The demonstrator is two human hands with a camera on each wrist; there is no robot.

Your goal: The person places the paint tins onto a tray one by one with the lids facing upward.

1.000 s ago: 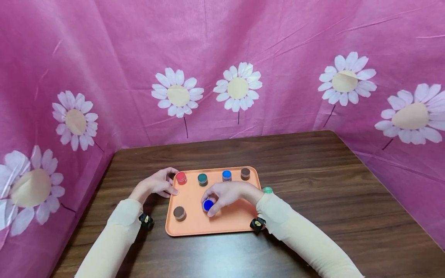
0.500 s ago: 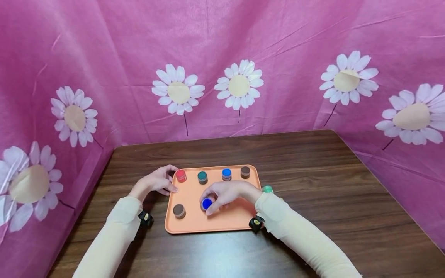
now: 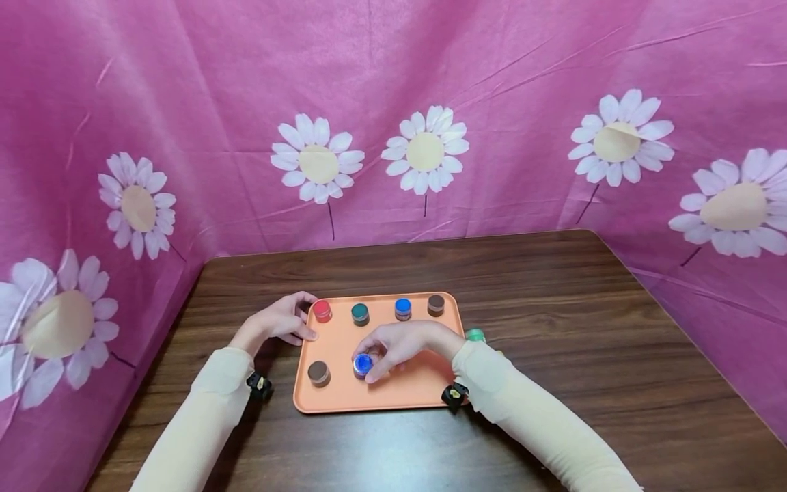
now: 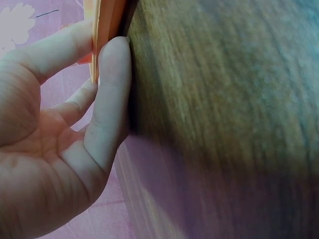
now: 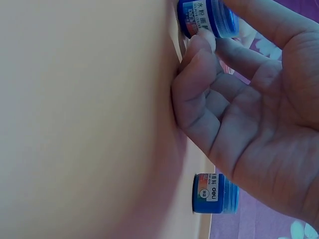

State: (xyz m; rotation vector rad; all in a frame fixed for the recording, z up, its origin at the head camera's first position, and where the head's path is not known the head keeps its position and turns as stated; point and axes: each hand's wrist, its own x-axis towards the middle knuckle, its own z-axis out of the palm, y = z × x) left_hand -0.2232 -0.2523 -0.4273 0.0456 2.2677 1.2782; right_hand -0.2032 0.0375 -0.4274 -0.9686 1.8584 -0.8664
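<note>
An orange tray [image 3: 418, 389] lies on a dark wooden table. My right hand [image 3: 376, 361] pinches a small blue-lidded jar [image 3: 362, 365] that stands low on the tray's middle. In the right wrist view my right hand [image 5: 219, 45] has its fingertips curled round that jar [image 5: 208, 17], which touches the tray [image 5: 89, 124]. My left hand [image 3: 304, 322] grips the tray's far left edge; in the left wrist view that hand [image 4: 94, 64] has thumb and fingers pinching the thin rim [image 4: 103, 30].
Along the tray's far side stand a red jar [image 3: 322, 311], a dark green jar [image 3: 360, 313], a blue jar [image 3: 402, 309] and a brown jar [image 3: 436, 305]. Another brown jar [image 3: 318, 373] sits front left. A green jar [image 3: 474, 335] stands off the tray, right. Pink daisy cloth walls the table.
My right hand and the blue jar have shifted slightly left and lower on the tray. The left hand keeps its hold on the rim.
</note>
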